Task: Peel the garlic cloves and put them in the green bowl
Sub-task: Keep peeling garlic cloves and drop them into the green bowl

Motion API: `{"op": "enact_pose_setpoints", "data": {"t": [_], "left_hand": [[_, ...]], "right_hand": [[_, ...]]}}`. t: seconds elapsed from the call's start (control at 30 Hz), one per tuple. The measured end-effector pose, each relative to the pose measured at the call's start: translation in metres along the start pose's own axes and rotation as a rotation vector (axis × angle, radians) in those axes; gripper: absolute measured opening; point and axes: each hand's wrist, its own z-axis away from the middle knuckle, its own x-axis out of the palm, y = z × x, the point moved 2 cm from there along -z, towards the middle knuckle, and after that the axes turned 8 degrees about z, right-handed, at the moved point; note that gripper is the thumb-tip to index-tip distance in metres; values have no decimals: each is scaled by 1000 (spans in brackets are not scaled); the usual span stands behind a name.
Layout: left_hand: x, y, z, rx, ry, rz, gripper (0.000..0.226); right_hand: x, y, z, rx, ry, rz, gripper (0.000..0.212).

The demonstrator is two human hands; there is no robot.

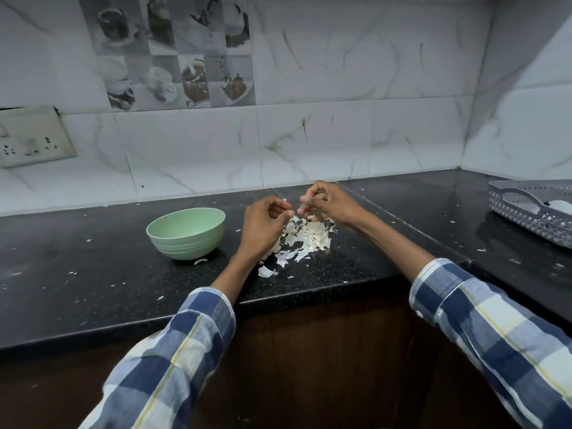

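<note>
Place: home kitchen | Signs: black granite counter (93, 289) — marble-look wall tiles (340, 103), printed food-and-cup tiles (173, 57) | wall socket plate (31, 137) — grey plastic basket (532, 209)

We see the green bowl (186, 233) standing upright on the black tabletop (93, 292), pale mint with ridged rings low on its outer wall; from this angle we cannot tell what lies inside. Just to its right lies a loose heap of white garlic skins (305, 239), papery and torn, with stray flakes scattered around and one flake touching the bowl's base. Above the heap, something small and pale sits pinched at our right hand (328, 203); we cannot make out whether it is a clove.
</note>
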Motion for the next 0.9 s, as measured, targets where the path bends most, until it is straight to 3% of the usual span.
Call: {"op": "enact_pose_setpoints", "data": {"t": [0.2,0.5,0.7,0.9], "left_hand": [[-1,-5,0,25,23,-110,11],[2,-1,4,113,-37,-293,9],[3,-2,4,136,-67,-327,9],[3,-2,5,145,-72,-339,9]], "right_hand": [[-21,10,7,18,41,103,35],[-49,24,15,126,65,133,19],[-47,21,20,64,5,447,8],[-37,21,23,23,-11,608,14]]}}
